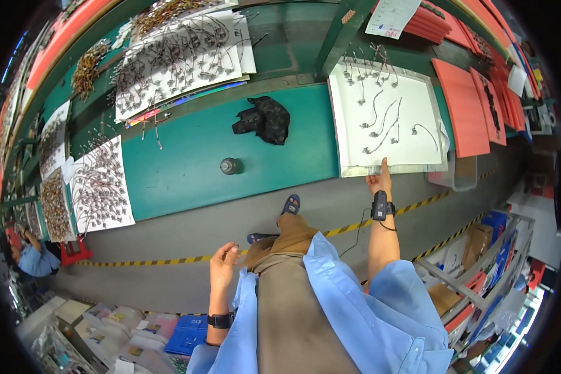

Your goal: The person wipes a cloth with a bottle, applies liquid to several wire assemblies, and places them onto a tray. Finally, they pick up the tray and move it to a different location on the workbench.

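Note:
My right hand (381, 177) is at the front edge of a shallow white tray (389, 163), thumb over the rim and fingers curled at its edge. Several thin grey cables with small metal connectors (380, 128) lie spread in the tray, and more are bunched toward its far side. Lower and to the left, my left hand (222, 264) hangs in front of my body, apart from the bench. Its fingers are curled with the tips together; whatever they may hold is too small to make out.
A green bench (187, 181) carries a crumpled black bag (269, 119) and a small dark bottle (230, 166). White sheets covered with cables (103, 181) lie at left. Red foam sheets (461, 112) stand right of the tray, near a green post (336, 40). A clear bin (461, 174) sits below.

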A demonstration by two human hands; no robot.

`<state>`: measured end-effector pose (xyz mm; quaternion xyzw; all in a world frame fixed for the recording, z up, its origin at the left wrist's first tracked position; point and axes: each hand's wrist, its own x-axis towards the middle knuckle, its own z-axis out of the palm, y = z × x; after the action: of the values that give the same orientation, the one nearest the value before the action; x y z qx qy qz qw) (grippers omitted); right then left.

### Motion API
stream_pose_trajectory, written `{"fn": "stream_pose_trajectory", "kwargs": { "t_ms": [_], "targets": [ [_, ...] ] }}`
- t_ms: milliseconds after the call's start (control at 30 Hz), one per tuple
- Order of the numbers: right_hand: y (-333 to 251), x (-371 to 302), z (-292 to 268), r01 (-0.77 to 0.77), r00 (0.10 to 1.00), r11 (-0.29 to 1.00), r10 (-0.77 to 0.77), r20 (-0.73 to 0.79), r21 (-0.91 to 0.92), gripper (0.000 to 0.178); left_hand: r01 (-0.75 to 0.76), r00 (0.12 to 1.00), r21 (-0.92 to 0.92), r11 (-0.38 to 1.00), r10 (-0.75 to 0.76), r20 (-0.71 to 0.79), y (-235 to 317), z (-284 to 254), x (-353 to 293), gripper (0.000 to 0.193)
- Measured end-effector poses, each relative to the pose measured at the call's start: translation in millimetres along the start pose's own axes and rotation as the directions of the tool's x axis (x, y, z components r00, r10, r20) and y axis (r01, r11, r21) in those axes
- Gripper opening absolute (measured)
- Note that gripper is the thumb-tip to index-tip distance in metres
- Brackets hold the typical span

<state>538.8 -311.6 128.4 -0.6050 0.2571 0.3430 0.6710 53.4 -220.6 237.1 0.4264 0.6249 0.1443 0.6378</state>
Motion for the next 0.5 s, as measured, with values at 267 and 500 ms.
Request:
{"fn": "stream_pose_trajectory", "kwargs": {
  "t_ms": [267, 500],
  "targets": [
    [17.5, 10.9, -13.3, 0.085, 0.99, 0.944, -0.116, 0.08, 0.32, 0.022, 0.007, 0.987, -0.094, 0.996, -0.022, -0.158, -30.2, -5.3, -33.2, 0.034],
    [51.5, -21.9, -85.4, 0.12, 0.977, 0.948, -0.166, 0.135, 0.296, 0.031, -0.024, 0.993, -0.09, 0.996, 0.014, -0.12, -59.1, -40.8, -70.3, 0.033]
  ]
}}
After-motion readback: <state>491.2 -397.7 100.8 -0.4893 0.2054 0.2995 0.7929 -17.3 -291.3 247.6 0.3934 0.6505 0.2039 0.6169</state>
